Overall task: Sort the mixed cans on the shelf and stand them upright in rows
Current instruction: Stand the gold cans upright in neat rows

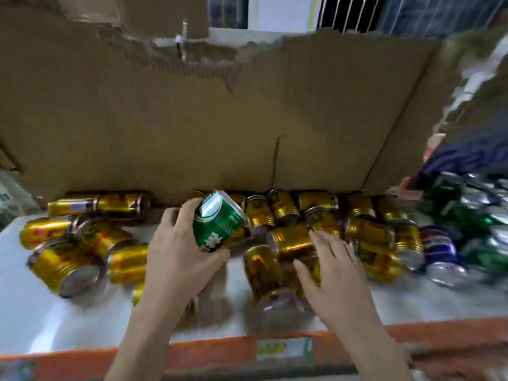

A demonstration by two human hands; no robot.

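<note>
The lower part of the green can (pixel 218 221) is covered by the left hand (pixel 180 251). A gold can (pixel 295 242) is partly hidden beneath the right hand (pixel 334 273). The green and silver cans (pixel 475 215) at the right are smeared by motion blur; labels cannot be read. The price tag (pixel 283 349) on the orange shelf edge (pixel 214 356) is blurred. Both forearms are cut off by the bottom edge.

Torn brown cardboard sheet (pixel 220 119) stands upright at rear. Small printed label (pixel 283 349) on orange front edge (pixel 220 356). Dark window with white bars (pixel 343 12) beyond, blurred.
</note>
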